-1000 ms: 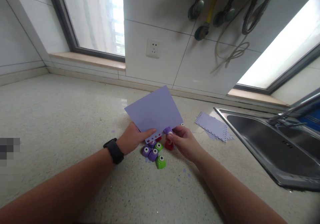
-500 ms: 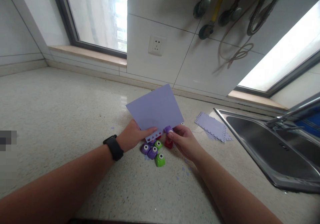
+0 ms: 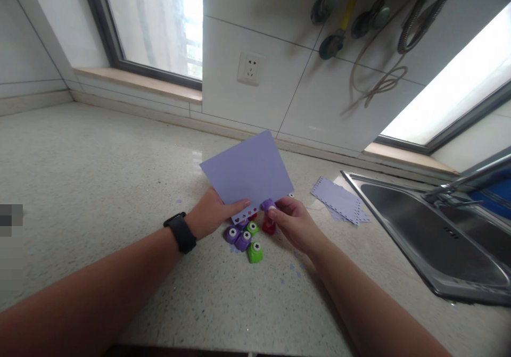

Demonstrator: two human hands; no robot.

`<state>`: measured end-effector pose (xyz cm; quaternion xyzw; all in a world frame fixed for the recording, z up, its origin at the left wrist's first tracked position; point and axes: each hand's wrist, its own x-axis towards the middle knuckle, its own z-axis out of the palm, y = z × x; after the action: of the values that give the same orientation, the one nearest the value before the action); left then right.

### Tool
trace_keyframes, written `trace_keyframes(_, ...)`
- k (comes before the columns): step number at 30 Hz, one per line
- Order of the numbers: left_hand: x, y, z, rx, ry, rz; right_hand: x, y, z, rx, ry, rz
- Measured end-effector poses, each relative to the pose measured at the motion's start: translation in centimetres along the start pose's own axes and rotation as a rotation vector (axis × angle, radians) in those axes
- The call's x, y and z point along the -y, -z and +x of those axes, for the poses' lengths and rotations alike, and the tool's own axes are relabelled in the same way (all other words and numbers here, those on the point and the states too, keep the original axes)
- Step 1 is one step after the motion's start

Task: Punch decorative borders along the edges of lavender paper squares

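A plain purple sheet point(image 3: 249, 168) is held up above the counter by my left hand point(image 3: 213, 212), its thumb lying over the lower edge. Along that edge runs a short row of punched shapes. My right hand point(image 3: 294, 219) is closed on a purple craft punch point(image 3: 268, 206) at the sheet's lower edge. Beneath the sheet and hands stand several more punches: purple ones point(image 3: 244, 240), a green one point(image 3: 255, 251), another green one point(image 3: 252, 227) and a red one point(image 3: 269, 226). Small purple paper bits lie around them.
To the right, purple sheets with punched edges point(image 3: 338, 199) lie on the speckled counter point(image 3: 120, 165), beside a steel sink point(image 3: 431, 240) with a faucet point(image 3: 443, 191). Behind are a tiled wall with a socket point(image 3: 250, 68), pipes, a hose and windows.
The view has shifted very slightly. Both hands, the sheet and the held punch keep nearly the same positions.
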<state>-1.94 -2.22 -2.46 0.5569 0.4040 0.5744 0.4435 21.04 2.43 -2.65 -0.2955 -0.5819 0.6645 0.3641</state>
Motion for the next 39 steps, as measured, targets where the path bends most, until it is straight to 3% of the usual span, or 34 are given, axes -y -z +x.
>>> trace_keyframes(28, 0.14, 0.01, 0.05, -0.017, -0.015, -0.007, 0.11, 0.37, 0.02, 0.062, 0.048, -0.011)
trace_keyframes(39, 0.0, -0.09, -0.15, 0.027, 0.015, 0.033, 0.03, 0.28, 0.05, 0.034, 0.045, -0.031)
